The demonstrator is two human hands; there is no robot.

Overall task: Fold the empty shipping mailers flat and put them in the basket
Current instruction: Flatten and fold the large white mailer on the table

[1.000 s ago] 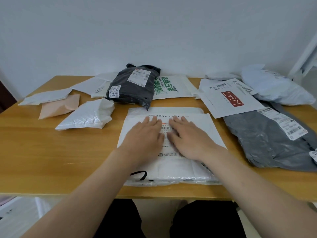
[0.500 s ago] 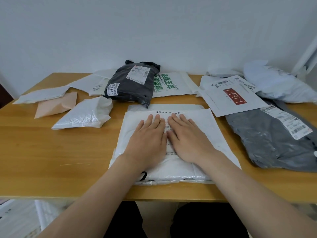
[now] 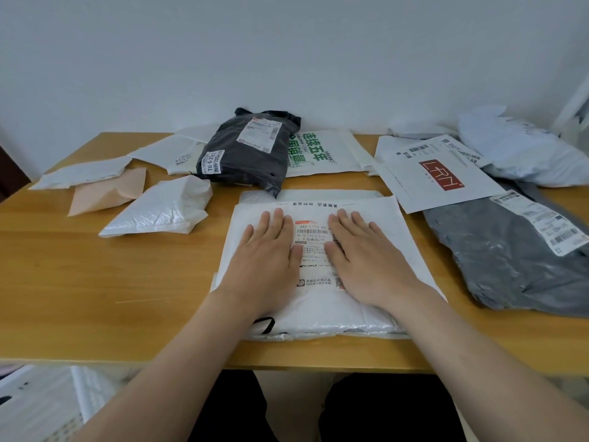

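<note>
The left hand [image 3: 267, 269] and right hand [image 3: 366, 266] press flat, fingers straight, slightly apart on the white mailer [image 3: 403, 247] at the front edge of the desk [image 3: 111, 298], bare wood leftward, grey mailer [image 3: 510, 266] just beside it rightward

Two grey mailers [image 3: 245, 164] [image 3: 510, 263], one pink mailer [image 3: 108, 193], about ten white mailers [image 3: 159, 213].

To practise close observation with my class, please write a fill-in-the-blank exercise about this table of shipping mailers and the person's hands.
1. The left hand and the right hand both press flat on the centre mailer, which is ____ in colour.
2. The logo mailer, right of the hands, shows a logo coloured ____.
3. The peach mailer lies on the person's ____ side.

Missing words: white; red; left.
</note>
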